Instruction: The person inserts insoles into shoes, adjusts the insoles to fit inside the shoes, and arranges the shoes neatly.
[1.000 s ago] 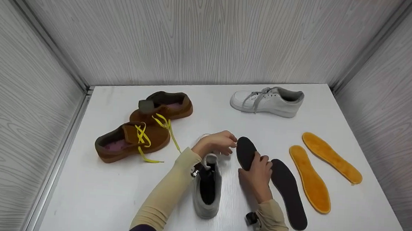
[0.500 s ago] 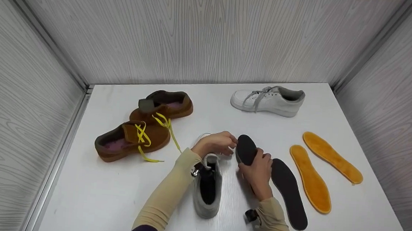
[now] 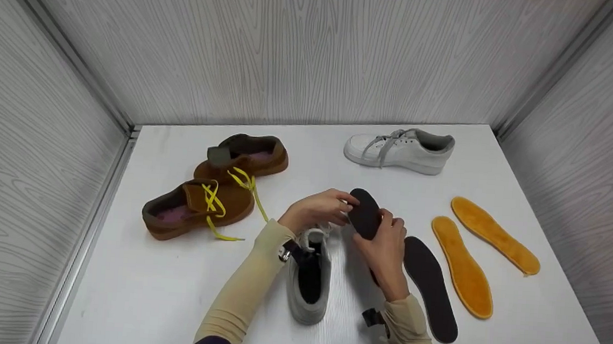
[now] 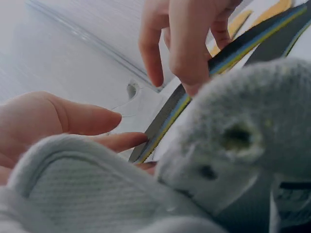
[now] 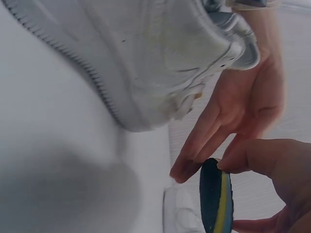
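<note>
My right hand (image 3: 385, 247) grips a black insole (image 3: 364, 214) by its edges, thumb on one side and fingers on the other. Its side shows yellow and blue layers in the left wrist view. My left hand (image 3: 320, 211) reaches to the insole's front end, fingers fairly straight, one fingertip overlapping it from above in the head view. The left thumb (image 4: 97, 118) stands apart from the insole. Below the left wrist stands a white-grey sneaker (image 3: 307, 309), heel toward me, its front partly hidden by the left hand. A second black insole (image 3: 433, 291) lies right of my right hand.
Two orange insoles (image 3: 464, 269) lie further right. Another white sneaker (image 3: 394, 151) with grey laces sits at the back. Two brown shoes (image 3: 234, 204) with yellow laces stand at the left. Patterned walls (image 3: 314, 59) close off the back and sides of the white table (image 3: 168, 302).
My right hand has raised the black insole's front end and moved it slightly away from me. My left fingers have come to overlap its tip. The shoes and other insoles stay put.
</note>
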The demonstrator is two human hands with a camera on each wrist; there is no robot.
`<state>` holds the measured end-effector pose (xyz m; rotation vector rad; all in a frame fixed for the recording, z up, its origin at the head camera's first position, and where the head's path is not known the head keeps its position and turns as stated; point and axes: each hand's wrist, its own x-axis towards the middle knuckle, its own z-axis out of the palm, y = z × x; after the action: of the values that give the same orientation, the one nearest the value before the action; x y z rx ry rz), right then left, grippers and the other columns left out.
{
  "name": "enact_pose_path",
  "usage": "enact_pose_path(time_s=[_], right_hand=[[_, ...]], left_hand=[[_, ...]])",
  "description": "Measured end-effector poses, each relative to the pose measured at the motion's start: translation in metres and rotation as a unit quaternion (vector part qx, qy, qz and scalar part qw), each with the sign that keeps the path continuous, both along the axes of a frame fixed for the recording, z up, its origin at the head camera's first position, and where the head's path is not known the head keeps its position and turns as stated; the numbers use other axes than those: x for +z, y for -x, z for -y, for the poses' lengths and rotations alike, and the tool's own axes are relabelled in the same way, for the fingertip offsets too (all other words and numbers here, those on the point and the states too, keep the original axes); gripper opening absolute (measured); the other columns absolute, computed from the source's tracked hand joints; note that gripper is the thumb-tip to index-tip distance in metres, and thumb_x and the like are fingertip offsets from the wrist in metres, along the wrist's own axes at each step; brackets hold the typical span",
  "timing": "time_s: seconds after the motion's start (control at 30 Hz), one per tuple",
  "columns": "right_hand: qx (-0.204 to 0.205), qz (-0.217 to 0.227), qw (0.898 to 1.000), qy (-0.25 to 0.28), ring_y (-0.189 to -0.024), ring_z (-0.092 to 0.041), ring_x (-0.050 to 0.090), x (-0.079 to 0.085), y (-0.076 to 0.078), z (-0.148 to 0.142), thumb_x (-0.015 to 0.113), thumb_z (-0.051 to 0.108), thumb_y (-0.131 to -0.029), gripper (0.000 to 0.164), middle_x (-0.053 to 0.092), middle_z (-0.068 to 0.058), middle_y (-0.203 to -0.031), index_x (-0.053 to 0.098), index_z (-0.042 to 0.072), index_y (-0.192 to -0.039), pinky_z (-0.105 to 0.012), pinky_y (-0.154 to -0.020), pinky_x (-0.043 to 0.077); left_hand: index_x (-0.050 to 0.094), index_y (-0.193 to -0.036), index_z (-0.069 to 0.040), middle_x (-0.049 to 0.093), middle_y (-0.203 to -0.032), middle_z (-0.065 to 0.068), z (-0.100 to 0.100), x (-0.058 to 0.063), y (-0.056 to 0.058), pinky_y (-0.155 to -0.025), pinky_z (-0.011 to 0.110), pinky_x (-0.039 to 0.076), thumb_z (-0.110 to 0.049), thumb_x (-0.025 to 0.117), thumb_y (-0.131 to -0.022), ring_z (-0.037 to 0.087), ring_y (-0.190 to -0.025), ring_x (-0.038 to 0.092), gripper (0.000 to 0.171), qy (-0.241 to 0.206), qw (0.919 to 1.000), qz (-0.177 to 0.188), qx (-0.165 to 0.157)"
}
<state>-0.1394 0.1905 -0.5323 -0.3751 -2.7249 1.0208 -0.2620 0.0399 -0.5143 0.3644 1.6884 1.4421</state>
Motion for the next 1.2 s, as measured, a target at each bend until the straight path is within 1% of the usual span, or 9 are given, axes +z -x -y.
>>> enact_pose_path(time_s=[0.07, 0.13, 0.33, 0.53, 0.63, 0.8, 1.0, 1.1, 1.2], right_hand=[[0.005, 0.001, 1.0, 0.005, -0.107, -0.043, 0.044, 0.005, 0.0, 0.003, 0.077, 0.024, -0.074, 0.075, 0.044, -0.027, -0.118, 0.046, -0.001, -0.137, -0.054, -0.088, 0.039], [0.011, 0.0, 1.0, 0.015, -0.107, -0.043, 0.043, 0.011, -0.001, 0.006, 0.076, 0.024, -0.074, 0.075, 0.044, -0.027, -0.118, 0.046, 0.0, -0.138, -0.053, -0.089, 0.038], [0.04, -0.021, 0.999, 0.027, -0.106, -0.043, 0.045, 0.026, -0.006, 0.017, 0.074, 0.023, -0.078, 0.065, 0.047, -0.028, -0.117, 0.051, -0.003, -0.133, -0.052, -0.09, 0.039], [0.052, -0.026, 0.998, 0.012, -0.107, -0.046, 0.046, 0.038, -0.009, 0.027, 0.073, 0.025, -0.08, 0.062, 0.051, -0.031, -0.119, 0.053, 0.0, -0.133, -0.055, -0.088, 0.04], [0.061, -0.018, 0.998, 0.002, -0.108, -0.046, 0.043, 0.041, -0.01, 0.031, 0.074, 0.03, -0.082, 0.065, 0.048, -0.031, -0.123, 0.051, 0.001, -0.136, -0.055, -0.087, 0.04], [0.081, -0.017, 0.996, -0.016, -0.108, -0.047, 0.043, 0.046, -0.01, 0.037, 0.074, 0.041, -0.085, 0.072, 0.042, -0.03, -0.127, 0.049, 0.005, -0.142, -0.056, -0.086, 0.042], [0.104, -0.031, 0.993, -0.042, -0.097, -0.047, 0.052, 0.054, -0.014, 0.041, 0.071, 0.042, -0.086, 0.07, 0.045, -0.032, -0.118, 0.053, 0.004, -0.141, -0.056, -0.081, 0.045], [0.103, -0.044, 0.993, -0.042, -0.092, -0.044, 0.054, 0.057, -0.017, 0.043, 0.071, 0.04, -0.086, 0.066, 0.046, -0.03, -0.114, 0.056, 0.004, -0.139, -0.055, -0.079, 0.046], [0.095, -0.065, 0.993, -0.035, -0.092, -0.043, 0.054, 0.061, -0.018, 0.047, 0.071, 0.037, -0.085, 0.061, 0.048, -0.028, -0.114, 0.06, 0.005, -0.136, -0.054, -0.08, 0.046]], left_hand=[[0.048, -0.141, 0.006, 0.048, -0.141, 0.026, 0.002, 0.002, 0.001, -0.098, 0.046, 0.048, -0.003, 0.044, -0.102, 0.031, -0.107, 0.062, 0.04, -0.022, 0.9996, 0.007, 0.018], [0.051, -0.139, 0.006, 0.051, -0.138, 0.025, 0.004, 0.004, 0.0, -0.095, 0.045, 0.049, -0.003, 0.044, -0.102, 0.028, -0.103, 0.063, 0.038, -0.036, 0.9988, 0.002, 0.034], [0.058, -0.132, 0.006, 0.057, -0.129, 0.021, 0.012, 0.008, -0.003, -0.088, 0.042, 0.054, -0.001, 0.047, -0.1, 0.028, -0.103, 0.065, 0.034, -0.07, 0.9943, -0.045, 0.067], [0.061, -0.129, 0.004, 0.061, -0.121, 0.018, 0.017, 0.015, -0.008, -0.073, 0.032, 0.056, 0.007, 0.047, -0.094, 0.022, -0.095, 0.065, 0.037, -0.087, 0.9897, -0.077, 0.084], [0.062, -0.127, 0.004, 0.063, -0.119, 0.016, 0.02, 0.019, -0.011, -0.067, 0.03, 0.055, 0.008, 0.048, -0.092, 0.02, -0.089, 0.064, 0.038, -0.09, 0.9884, -0.084, 0.089], [0.064, -0.124, 0.003, 0.064, -0.119, 0.016, 0.029, 0.028, -0.016, -0.064, 0.029, 0.054, 0.008, 0.049, -0.09, 0.019, -0.081, 0.062, 0.038, -0.089, 0.9888, -0.093, 0.076], [0.065, -0.124, 0.003, 0.063, -0.122, 0.016, 0.038, 0.036, -0.026, -0.062, 0.028, 0.054, 0.007, 0.049, -0.089, 0.018, -0.081, 0.063, 0.039, -0.084, 0.9877, -0.12, 0.055], [0.065, -0.123, 0.004, 0.064, -0.119, 0.016, 0.041, 0.039, -0.031, -0.065, 0.029, 0.055, 0.006, 0.05, -0.089, 0.018, -0.081, 0.064, 0.037, -0.085, 0.9857, -0.132, 0.061], [0.065, -0.122, 0.004, 0.065, -0.115, 0.018, 0.044, 0.045, -0.037, -0.068, 0.029, 0.055, 0.005, 0.051, -0.09, 0.019, -0.082, 0.065, 0.035, -0.089, 0.9806, -0.154, 0.082]])
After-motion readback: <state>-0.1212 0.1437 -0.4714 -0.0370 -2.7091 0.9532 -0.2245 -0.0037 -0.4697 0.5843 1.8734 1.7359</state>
